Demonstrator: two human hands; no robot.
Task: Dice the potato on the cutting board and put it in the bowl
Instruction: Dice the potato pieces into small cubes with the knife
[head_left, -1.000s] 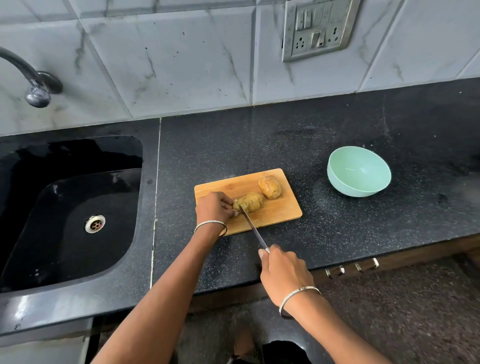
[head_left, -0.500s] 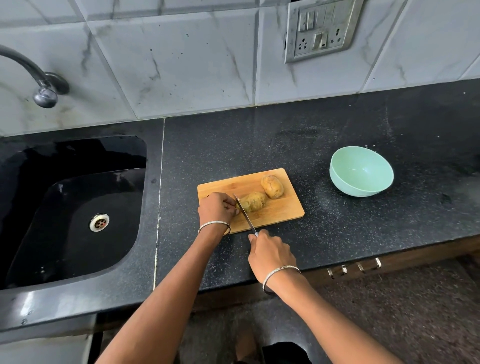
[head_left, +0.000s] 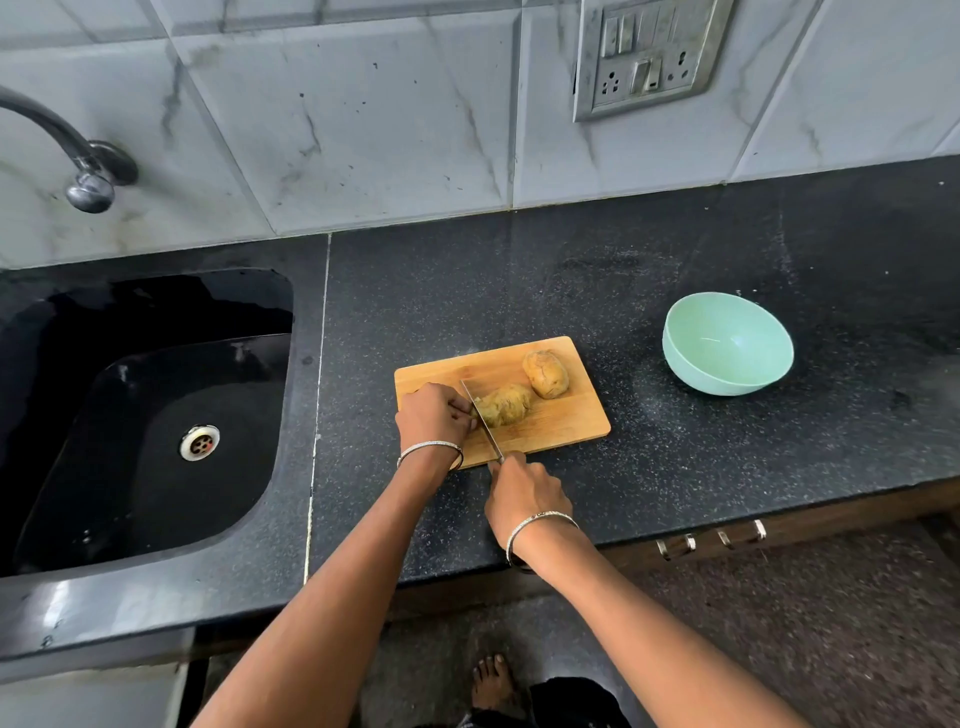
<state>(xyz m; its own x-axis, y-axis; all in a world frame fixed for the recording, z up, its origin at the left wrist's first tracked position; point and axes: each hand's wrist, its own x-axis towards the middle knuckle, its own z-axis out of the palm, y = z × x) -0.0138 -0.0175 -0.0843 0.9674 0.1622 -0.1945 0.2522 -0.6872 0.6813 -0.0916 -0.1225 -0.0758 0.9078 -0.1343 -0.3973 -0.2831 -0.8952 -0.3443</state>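
Head cam: left hand (head_left: 434, 415) grips the potato (head_left: 506, 406) so it won't roll, right hand (head_left: 522, 496) holding the knife (head_left: 482, 422) mid-slice.

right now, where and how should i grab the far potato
The far potato: probably pinch across its narrow middle, from above and the right. It lies flat on the board, an oval, and the knife, the other potato and the left hand crowd its near-left side.
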